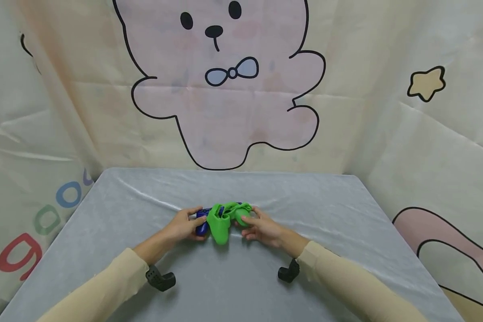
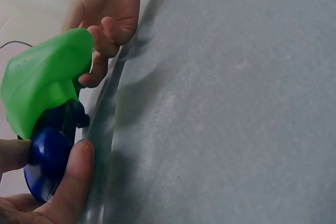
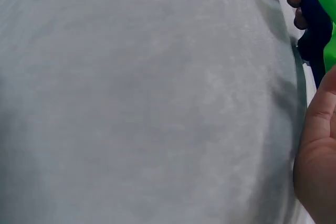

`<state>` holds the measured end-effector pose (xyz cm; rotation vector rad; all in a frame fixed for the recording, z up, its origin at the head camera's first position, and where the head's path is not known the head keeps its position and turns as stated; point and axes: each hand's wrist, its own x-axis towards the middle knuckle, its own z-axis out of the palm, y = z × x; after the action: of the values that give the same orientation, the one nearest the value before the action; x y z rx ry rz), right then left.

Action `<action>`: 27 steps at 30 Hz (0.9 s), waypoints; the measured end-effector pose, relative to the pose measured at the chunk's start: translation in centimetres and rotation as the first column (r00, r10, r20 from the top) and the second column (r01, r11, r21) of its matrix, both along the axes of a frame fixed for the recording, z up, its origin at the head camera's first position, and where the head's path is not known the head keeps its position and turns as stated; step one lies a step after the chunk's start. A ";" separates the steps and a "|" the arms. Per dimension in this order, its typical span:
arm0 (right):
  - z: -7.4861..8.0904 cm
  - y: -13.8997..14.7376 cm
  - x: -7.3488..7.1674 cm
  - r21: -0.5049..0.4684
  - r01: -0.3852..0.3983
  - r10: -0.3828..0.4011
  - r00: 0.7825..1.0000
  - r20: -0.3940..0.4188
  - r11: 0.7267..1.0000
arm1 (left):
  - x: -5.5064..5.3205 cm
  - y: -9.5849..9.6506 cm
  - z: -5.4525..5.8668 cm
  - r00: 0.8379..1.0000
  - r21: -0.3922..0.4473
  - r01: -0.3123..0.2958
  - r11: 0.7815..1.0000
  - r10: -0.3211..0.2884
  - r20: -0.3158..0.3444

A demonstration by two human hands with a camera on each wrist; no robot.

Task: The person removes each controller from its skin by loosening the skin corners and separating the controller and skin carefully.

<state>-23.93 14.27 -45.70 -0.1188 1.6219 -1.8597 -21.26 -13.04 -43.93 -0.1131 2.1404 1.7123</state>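
Head view: the left hand (image 1: 184, 225) is clamping thumb and fingers round the bare handle of the blue controller (image 1: 201, 228) — the right hand (image 1: 265, 230) is pinching the green cover (image 1: 219, 229), both items sitting between the hands over the grey tabletop (image 1: 233, 286). The controller is presumably proving light, stiff and slick, the cover soft and stretchy — bare handle and cover edge are offering the surest holds.

The person's left forearm (image 1: 100, 286) and right forearm (image 1: 354, 286) slant inward from the lower corners, sleeved nearly to the wrists (image 1: 154, 248). The left hand (image 1: 184, 225) and right hand (image 1: 264, 230) face each other, apart. The left thumb (image 1: 199, 222) and fingers (image 1: 192, 210) grip; the right thumb (image 1: 247, 219) presses forward, fingers (image 1: 249, 233) bent beneath.
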 end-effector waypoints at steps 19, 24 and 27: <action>-0.1 -0.6 -0.2 0.151 0.054 -0.039 0.994 -0.100 0.987 | 0.2 0.1 0.1 1.000 -0.025 0.009 1.000 -0.009 0.019; 0.0 -0.5 0.1 0.165 0.061 -0.041 0.992 -0.119 0.984 | 0.3 0.1 0.1 1.000 -0.026 0.021 0.999 -0.021 0.003; 0.0 -0.4 0.0 0.170 0.064 -0.042 0.991 -0.129 0.983 | 0.4 0.0 0.2 1.000 -0.017 0.029 0.999 -0.029 -0.006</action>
<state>-23.89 13.84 -45.67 -0.1198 1.8825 -1.7712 -20.87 -13.02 -43.73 -0.0810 2.1507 1.6813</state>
